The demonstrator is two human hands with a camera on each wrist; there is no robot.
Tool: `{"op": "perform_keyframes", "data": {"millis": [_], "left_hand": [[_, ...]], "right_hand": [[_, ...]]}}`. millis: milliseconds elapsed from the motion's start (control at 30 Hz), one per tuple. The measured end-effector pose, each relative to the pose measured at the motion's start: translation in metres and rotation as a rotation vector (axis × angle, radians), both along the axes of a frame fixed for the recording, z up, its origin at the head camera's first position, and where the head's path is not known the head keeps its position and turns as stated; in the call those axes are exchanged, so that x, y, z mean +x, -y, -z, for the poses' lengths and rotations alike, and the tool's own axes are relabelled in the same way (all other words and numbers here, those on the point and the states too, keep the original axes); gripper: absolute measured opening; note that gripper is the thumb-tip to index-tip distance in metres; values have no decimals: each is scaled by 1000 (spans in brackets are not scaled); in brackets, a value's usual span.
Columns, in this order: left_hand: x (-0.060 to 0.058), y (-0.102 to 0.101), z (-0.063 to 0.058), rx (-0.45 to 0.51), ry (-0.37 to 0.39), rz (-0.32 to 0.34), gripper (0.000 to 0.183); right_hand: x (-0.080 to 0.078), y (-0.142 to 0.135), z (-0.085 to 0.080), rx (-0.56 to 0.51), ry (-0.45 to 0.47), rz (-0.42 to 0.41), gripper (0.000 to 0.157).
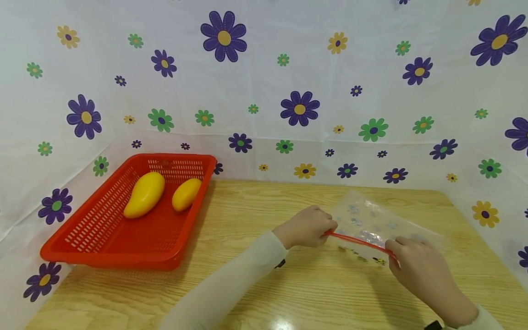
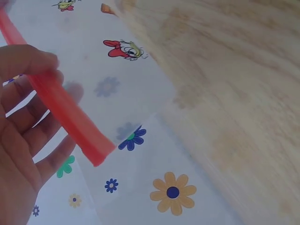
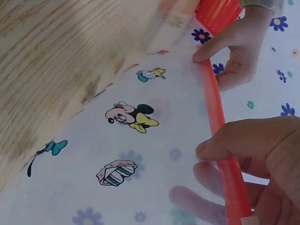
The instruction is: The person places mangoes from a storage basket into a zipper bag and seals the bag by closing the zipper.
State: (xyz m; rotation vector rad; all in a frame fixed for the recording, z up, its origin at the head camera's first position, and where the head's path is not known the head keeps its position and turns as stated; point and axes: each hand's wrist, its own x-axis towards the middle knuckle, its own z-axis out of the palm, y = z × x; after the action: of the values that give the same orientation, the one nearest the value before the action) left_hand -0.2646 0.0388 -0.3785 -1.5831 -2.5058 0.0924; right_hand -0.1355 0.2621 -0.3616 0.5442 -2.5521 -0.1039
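Both hands hold a translucent plastic zip pouch (image 1: 360,215) by its red edge strip (image 1: 359,239), right of the table's middle. My left hand (image 1: 307,226) pinches the strip near its left end, between thumb and fingers. Toward the other end, my right hand (image 1: 425,270) grips the same strip, thumb on one face and fingers behind. Cartoon prints (image 3: 133,116) show on the pouch in both wrist views. The pouch hangs away from me, tilted above the wood. Whether its mouth is parted, I cannot tell.
A red plastic basket (image 1: 144,243) stands at the left, holding a larger yellow mango (image 1: 145,195) and a smaller yellow mango (image 1: 186,195). The wooden table (image 1: 255,201) is bordered at the back and sides by a white flowered cloth (image 1: 255,78).
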Motion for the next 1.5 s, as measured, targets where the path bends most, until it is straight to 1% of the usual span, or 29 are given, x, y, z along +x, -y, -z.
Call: {"op": "perform_keyframes", "data": {"millis": [167,400,500,633,667,767,967,1100,1333,1500], "left_hand": [[7,7,-4,-18,21,-24,6],[20,19,-12,-43,-7,-52,9],[26,24,-15,-42,-15,-58,9],[33,31,-17,-45,-38,-79,9],[35,33,-18,-44,-43,-85,10],[37,38,-16,-34,-68,-104,10],[42,51,-15,15,-115,-127,6],[44,59,-13,37,-137,-146,7],[49,68,-14,51,-146,-171,9],[52,73,-17,59,-147,-192,6]], "right_hand": [[-3,1,1,-9,-66,-53,24],[-12,2,6,-29,-153,-159,17],[-16,1,8,-47,-170,-197,3],[-22,3,9,-71,-205,-242,38],[-24,4,9,-76,-213,-252,44],[-29,6,11,-87,-235,-278,50],[-38,11,16,-99,-281,-357,49],[-44,14,18,-105,-295,-396,46],[-50,20,21,-114,-306,-422,43],[-53,25,22,-123,-308,-440,43]]}}
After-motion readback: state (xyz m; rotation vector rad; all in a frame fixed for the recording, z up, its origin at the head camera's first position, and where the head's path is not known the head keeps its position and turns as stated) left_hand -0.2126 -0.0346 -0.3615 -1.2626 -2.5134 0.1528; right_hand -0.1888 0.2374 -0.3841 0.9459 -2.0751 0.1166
